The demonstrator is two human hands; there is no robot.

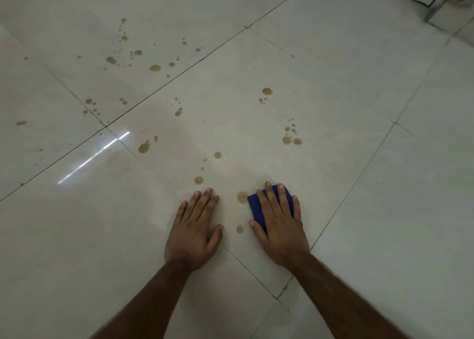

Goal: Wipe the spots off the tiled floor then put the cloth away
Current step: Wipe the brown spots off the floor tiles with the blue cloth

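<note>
A folded blue cloth [254, 206] lies flat on the pale tiled floor [359, 133]. My right hand [280, 225] presses down on it with straight, spread fingers and covers most of it. Flat on the bare tile to the left rests my left hand [195, 228], fingers straight, holding nothing. Several brown spots dot the floor. One spot [242, 197] touches the cloth's left edge, and another spot [239, 229] lies between my hands. More spots spread ahead, such as a pair [291, 140] at centre right and a cluster [155, 68] at the far left.
Dark grout lines cross the floor diagonally. A bright light reflection [95, 156] streaks the tile at the left. At the top right corner stands a shiny metallic object [451, 7] beside a raised tile edge.
</note>
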